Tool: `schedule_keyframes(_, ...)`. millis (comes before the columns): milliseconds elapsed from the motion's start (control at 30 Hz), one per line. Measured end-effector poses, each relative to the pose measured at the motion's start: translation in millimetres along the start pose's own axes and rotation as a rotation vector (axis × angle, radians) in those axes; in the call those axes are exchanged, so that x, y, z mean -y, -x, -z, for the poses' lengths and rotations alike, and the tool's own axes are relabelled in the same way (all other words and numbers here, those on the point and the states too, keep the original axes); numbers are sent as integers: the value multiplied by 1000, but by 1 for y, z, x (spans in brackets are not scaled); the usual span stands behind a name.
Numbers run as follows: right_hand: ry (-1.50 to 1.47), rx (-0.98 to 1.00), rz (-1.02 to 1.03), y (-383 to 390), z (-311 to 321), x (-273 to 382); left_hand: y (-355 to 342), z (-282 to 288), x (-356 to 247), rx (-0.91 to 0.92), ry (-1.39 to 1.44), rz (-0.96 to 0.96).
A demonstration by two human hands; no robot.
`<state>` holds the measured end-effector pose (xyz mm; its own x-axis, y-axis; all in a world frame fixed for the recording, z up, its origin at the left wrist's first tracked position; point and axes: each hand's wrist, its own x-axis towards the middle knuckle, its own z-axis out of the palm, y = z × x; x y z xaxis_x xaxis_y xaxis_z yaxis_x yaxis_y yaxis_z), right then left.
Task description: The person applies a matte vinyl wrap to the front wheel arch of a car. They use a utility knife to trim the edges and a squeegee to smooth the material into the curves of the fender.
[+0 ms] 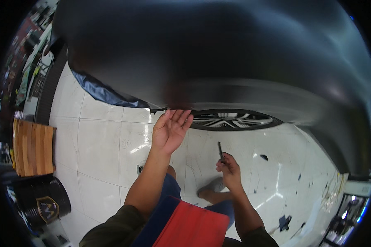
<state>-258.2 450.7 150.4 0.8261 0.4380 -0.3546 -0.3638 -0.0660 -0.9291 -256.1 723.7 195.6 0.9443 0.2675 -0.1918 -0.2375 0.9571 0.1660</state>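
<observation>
My left hand [171, 129] is turned palm up, with its fingers stretched out to the lower edge of a matte dark car body panel [218, 49]. The fingertips reach the edge beside the wheel [235, 120] and seem to touch it; nothing shows in the palm. Lower and to the right, my right hand [231, 168] is closed around a slim black pen-shaped tool [220, 151]. This tool points up and stands apart from the car. Left of my left hand, a shiny dark-blue sheet [105, 94] hangs loose and crumpled along the panel's lower edge.
A slatted wooden piece [34, 148] and a black drum [43, 201] stand at the left. Small dark scraps [264, 157] and a dark blue object [284, 222] lie on the pale tiled floor [101, 152]. Below my hands is a red and blue item [196, 224].
</observation>
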Motion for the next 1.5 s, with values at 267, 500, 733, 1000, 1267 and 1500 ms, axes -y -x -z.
schedule_keyframes(267,-2,-77,242,-62,36,-74,-27,26,14,205,-22,-29)
schedule_keyframes(500,20,-131,272,-72,42,-142,1,40,8,366,-190,-238)
schedule_keyframes(733,185,-86,407,-74,63,-150,4,21,31,307,-162,-374)
schedule_keyframes(1000,453,16,596,-98,112,-138,-7,-12,73,211,-318,-438)
schedule_keyframes(1267,601,80,722,-107,155,-128,15,-17,24,246,-391,-451)
schedule_keyframes(1500,755,198,512,-100,202,-120,27,-48,25,119,-682,-501)
